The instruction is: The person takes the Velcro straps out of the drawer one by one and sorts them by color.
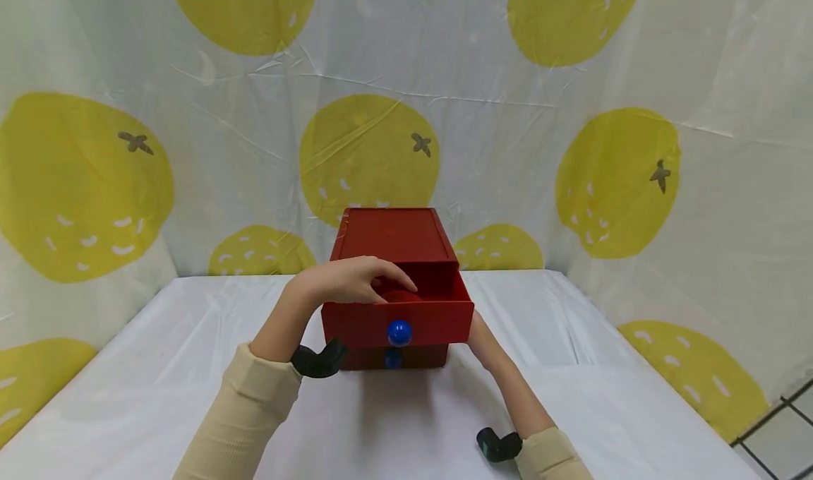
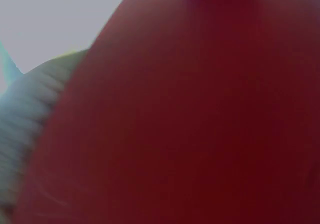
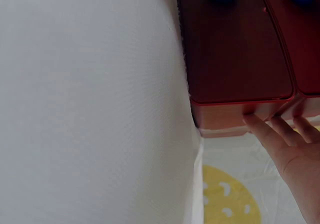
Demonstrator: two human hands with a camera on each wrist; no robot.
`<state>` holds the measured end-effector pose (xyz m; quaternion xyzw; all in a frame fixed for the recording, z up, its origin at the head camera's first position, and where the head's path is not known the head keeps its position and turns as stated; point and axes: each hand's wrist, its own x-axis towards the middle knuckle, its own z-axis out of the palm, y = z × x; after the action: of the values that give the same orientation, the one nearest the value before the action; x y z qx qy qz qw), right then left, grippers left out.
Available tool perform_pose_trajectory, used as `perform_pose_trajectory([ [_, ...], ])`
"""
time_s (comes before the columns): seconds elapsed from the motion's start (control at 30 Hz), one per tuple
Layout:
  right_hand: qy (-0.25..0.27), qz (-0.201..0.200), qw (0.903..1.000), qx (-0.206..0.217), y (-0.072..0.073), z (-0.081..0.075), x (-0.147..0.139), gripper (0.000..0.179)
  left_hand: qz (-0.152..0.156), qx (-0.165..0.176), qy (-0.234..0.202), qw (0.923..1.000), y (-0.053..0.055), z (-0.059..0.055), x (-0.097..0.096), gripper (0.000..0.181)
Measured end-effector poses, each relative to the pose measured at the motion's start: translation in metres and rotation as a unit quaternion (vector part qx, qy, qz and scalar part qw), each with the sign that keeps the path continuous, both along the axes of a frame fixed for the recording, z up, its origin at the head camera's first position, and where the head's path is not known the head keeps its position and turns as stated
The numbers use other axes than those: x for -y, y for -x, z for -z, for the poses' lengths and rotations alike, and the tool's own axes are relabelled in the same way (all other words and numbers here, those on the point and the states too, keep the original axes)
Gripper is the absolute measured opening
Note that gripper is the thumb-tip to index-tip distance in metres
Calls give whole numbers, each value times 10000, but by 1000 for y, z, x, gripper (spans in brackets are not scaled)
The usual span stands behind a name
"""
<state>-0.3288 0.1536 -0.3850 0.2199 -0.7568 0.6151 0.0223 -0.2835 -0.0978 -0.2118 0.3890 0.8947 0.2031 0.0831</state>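
A red box with two drawers stands on the table, its upper drawer pulled out and its lower drawer closed. Each drawer has a round blue knob. Over the upper drawer's front wall reaches my left hand, thumb and fingers bent down inside, about a red rounded thing. Whether they grip it is unclear. The left wrist view shows mostly the drawer's red front. At the box's right side, my right hand touches the wall with extended fingertips, mostly hidden in the head view.
A white cloth covers the table. Behind and at both sides hangs a white curtain with large yellow fruit prints. A tiled surface with dark lines shows at the lower right.
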Motion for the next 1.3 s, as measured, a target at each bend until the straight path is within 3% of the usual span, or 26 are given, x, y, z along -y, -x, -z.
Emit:
perform_pose_trajectory([
  [0.2,-73,251,9988,416,-1,-4,2,47,366,300,164,9987,10,-1,0,40],
  [0.57,-3,100,9991,423,0,-4,2,48,296,765,410,9958,19,8,1,41],
  [0.83,11,187,9986,487,-1,-5,3,47,172,587,474,9970,17,9,-2,35],
  [1.1,-38,175,9989,427,-2,-5,2,45,-98,679,344,9970,14,11,-3,37],
  [1.3,-16,194,9989,417,-1,-4,2,46,-79,535,391,9978,15,13,-5,36],
])
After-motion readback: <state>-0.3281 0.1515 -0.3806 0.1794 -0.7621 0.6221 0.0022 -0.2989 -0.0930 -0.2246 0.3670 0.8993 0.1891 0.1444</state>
